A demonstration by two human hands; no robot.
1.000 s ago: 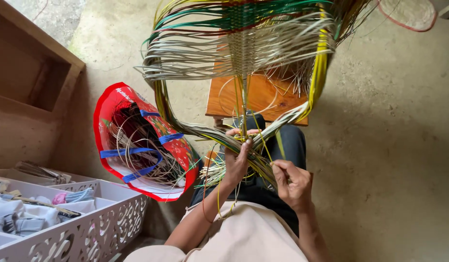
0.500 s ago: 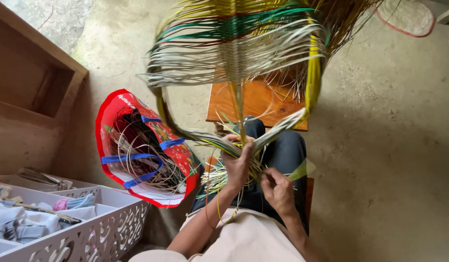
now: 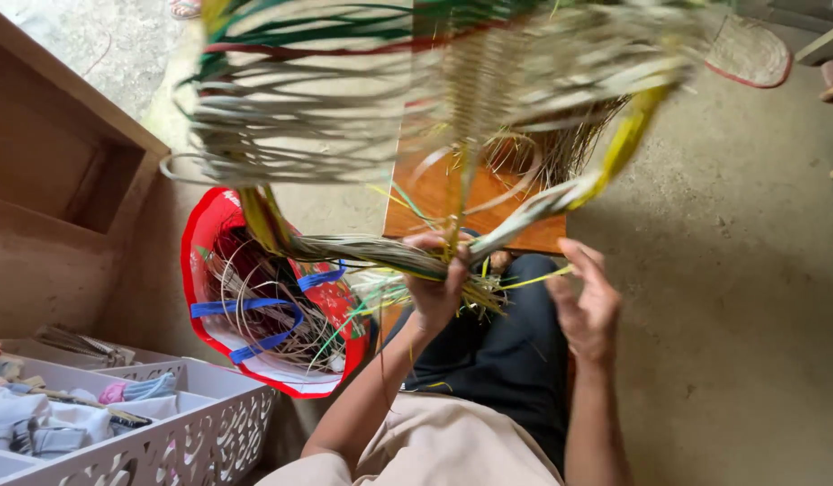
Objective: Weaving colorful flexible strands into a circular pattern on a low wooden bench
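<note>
Bare concrete floor [image 3: 732,297] fills the background, grey and rough, under a seated person who looks down over dark trousers.

At the centre, the left hand [image 3: 434,283] is clamped around a thick bundle of strips [image 3: 380,252], pale green and straw-coloured, which runs out sideways from the fist. A few thin yellow and green strands poke out below that fist. The right hand [image 3: 586,301] hovers just beside it, fingers spread and empty, palm turned toward the bundle without touching it.

Straight above the left hand, the bundle fans up into a half-made weave [image 3: 434,99] of flat strips in cream, green, yellow and a line of red; it is blurred, so the pattern cannot be read closely. A yellow strip [image 3: 628,139] hangs at its right edge, above the right hand.

This looks like the weaving step, with loose ends gathered in one fist while the free hand is poised to pick a strand; the next move would call for singling out one strip from the bundle without loosening the rest.

Behind the left hand sits a small wooden stool [image 3: 434,198]. Left of the left hand stands a red bag [image 3: 209,270] with blue handles, holding more strips. Below that bag is a white tray [image 3: 191,432] with cut-out sides, holding cloth items.
</note>
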